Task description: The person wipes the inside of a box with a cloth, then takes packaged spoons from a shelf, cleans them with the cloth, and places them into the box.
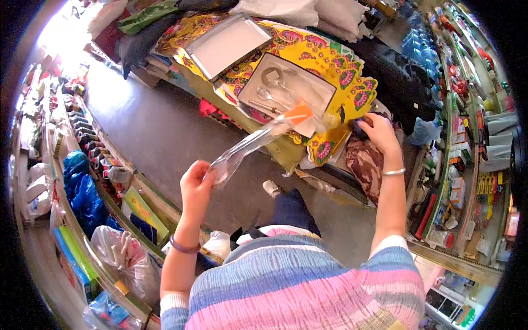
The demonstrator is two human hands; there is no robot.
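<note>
My left hand point(197, 181) is closed on one end of a long clear plastic sleeve point(247, 144). At the sleeve's far end is a flat orange piece point(298, 114), its kind unclear, over the near edge of an open shallow box point(250, 91). Inside the box lie a round ring-like item point(271, 77), a clear spoon-shaped item point(265, 94) and a slim pen-like item point(264, 106). Off to the right, my right hand point(379, 133) has its fingers curled at a small dark item point(360, 127) beside camouflage cloth point(365, 165); its grip is partly hidden.
A yellow patterned cloth point(346, 63) covers the bench under the box. A silver-rimmed lid or tray point(228, 47) lies behind it. Stocked shelves stand on both sides, with a blue bag point(82, 179) at left and water bottles point(421, 47) at right.
</note>
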